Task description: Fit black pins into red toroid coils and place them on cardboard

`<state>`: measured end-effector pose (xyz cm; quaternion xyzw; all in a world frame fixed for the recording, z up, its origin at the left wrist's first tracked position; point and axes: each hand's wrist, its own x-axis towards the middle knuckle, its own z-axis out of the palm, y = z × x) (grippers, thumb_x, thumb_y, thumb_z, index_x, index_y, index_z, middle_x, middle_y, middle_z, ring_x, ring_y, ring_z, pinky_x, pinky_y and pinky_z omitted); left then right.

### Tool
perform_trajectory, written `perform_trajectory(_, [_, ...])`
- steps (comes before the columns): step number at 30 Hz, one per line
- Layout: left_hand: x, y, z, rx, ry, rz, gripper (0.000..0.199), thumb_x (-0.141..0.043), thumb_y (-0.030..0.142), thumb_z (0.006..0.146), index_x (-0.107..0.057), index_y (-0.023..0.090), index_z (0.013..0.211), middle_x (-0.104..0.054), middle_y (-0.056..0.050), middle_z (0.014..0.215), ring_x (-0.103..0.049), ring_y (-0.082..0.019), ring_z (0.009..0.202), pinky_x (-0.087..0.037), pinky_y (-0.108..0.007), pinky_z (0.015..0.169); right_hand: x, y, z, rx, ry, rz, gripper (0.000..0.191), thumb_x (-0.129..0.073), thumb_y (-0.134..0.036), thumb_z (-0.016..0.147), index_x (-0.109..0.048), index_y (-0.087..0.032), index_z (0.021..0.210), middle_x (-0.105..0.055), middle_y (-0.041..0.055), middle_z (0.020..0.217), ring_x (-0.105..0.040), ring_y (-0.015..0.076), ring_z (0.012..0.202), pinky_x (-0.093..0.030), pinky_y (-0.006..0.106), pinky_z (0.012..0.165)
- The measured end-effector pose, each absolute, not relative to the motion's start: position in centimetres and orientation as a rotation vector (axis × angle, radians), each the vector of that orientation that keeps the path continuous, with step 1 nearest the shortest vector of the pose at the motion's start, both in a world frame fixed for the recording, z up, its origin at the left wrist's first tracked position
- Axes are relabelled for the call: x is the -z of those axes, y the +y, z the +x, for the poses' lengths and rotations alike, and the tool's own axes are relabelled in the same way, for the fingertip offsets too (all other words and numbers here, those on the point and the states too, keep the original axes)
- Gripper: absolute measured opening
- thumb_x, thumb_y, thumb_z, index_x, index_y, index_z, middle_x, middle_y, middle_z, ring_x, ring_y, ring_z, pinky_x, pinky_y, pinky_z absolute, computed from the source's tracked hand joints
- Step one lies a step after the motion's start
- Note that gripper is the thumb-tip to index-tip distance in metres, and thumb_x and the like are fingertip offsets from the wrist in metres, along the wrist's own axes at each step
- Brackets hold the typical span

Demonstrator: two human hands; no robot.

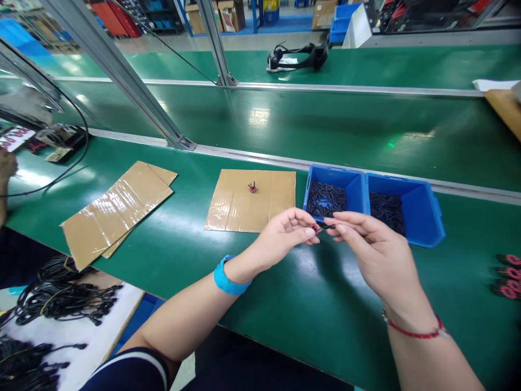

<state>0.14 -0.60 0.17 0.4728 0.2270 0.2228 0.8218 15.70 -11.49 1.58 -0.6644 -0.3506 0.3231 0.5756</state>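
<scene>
My left hand (pixel 287 236) pinches a small red and black coil (pixel 316 228) over the green table. Close beside it, my right hand (pixel 376 247) has its thumb and fingertips closed on a thin black piece (pixel 328 226) that meets the coil. Another such coil (pixel 253 188), with dark ends sticking up, sits on a cardboard sheet (pixel 228 201) left of my hands. Just behind my hands are two blue bins, the left one (pixel 356 190) and the right one (pixel 423 217), both holding many small black pieces.
More cardboard sheets (pixel 118 212) lie at the left. Several red and black coils (pixel 508 274) are at the right edge. Black cables (pixel 65 288) rest on a white surface at lower left. A metal post (pixel 134 81) rises behind. Another person's hand (pixel 6 165) shows at the far left.
</scene>
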Motion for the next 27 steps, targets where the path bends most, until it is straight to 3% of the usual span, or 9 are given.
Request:
perform_trajectory(12, [0.04, -0.79, 0.1, -0.393, 0.475, 0.991, 0.02, -0.075, 0.03, 0.085, -0.067, 0.014, 0.096, -0.072, -0.004, 0.09, -0.068, -0.01, 0.073, -0.051, -0.027, 0.074, -2.44, -11.57, 15.28, -0.732, -0.741, -1.419, 0.012, -0.079, -0.031, 0.086, -0.078, -0.027, 0.097, -0.082, 0.0014, 0.093, -0.076, 0.0124, 0.076, -0.065, 0.024, 0.073])
perform_trajectory(27, [-0.41, -0.81, 0.14, -0.378, 0.487, 0.998, 0.021, -0.075, 0.03, 0.085, -0.067, 0.014, 0.093, -0.071, -0.004, 0.091, -0.067, -0.01, 0.073, -0.051, -0.028, 0.075, -2.14, -11.77, 14.93, -0.701, -0.821, -1.464, 0.012, -0.076, -0.031, 0.089, -0.077, -0.029, 0.1, -0.082, 0.001, 0.097, -0.078, 0.0148, 0.086, -0.064, 0.026, 0.078])
